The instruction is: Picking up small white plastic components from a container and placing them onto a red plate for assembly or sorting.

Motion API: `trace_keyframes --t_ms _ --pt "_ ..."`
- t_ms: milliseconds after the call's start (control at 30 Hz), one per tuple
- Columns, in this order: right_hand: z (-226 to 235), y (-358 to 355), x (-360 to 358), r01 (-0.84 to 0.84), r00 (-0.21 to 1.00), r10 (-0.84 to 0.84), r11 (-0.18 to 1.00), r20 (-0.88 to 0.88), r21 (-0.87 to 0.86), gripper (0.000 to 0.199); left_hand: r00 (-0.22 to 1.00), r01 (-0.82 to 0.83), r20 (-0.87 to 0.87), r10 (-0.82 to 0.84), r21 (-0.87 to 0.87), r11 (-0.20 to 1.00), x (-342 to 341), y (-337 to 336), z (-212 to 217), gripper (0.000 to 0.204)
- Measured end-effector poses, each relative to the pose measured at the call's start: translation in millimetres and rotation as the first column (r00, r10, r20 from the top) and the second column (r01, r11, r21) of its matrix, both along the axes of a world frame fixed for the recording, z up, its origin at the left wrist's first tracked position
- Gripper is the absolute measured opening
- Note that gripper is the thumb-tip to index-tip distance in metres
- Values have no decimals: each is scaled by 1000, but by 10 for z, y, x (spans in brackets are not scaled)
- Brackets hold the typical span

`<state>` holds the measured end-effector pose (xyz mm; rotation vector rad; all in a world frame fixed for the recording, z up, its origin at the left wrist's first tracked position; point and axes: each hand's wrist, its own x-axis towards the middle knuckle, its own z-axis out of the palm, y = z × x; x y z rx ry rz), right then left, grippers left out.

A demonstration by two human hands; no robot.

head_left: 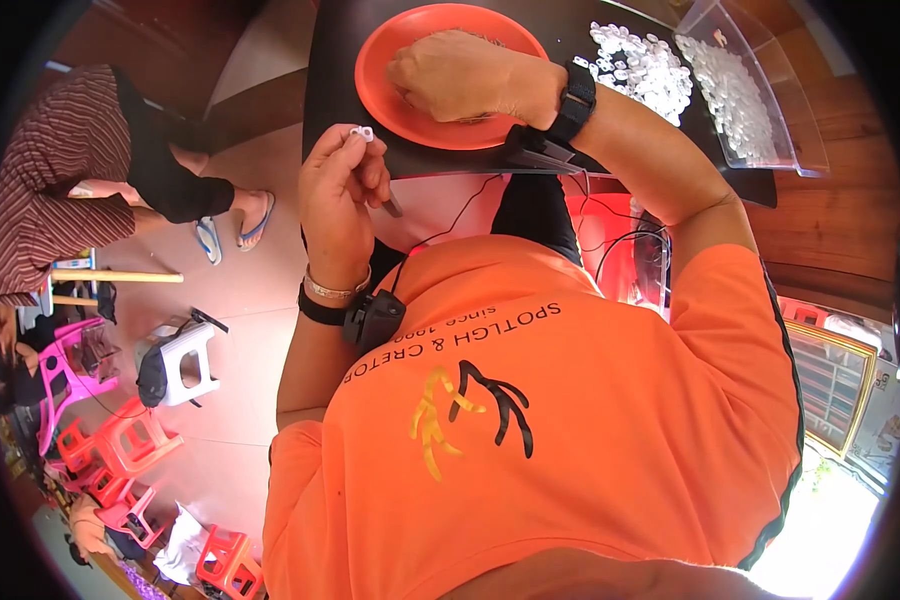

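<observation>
My left hand is raised just off the table's front edge. Its thumb and forefinger pinch a small white plastic piece. A thin, dark pointed end sticks out below its curled fingers; what it belongs to is hidden. Over a round orange-red plate is my right hand, its fingers curled in and their tips out of sight. Small greyish bits show in the plate behind that hand. Each wrist wears a black strap.
Right of the plate, a heap of small white plastic pieces lies on the dark table. A clear plastic bin beside it holds more. Another person is at the left, near a white stool and several red stools.
</observation>
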<state>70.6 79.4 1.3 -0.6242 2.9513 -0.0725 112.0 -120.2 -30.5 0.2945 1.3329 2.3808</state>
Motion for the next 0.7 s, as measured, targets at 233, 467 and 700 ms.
trace_keyframes --t_ms 233,467,700 --pt "217 260 153 15 993 -67 895 -100 -445 7 999 25 -40 -28 -70 997 2 77 80 20" --pt "155 426 379 155 979 68 369 193 -916 28 991 57 -114 -75 -154 986 17 247 160 20" --pt "198 355 631 354 927 73 149 367 -923 21 974 39 -206 -92 -249 968 95 405 184 21"
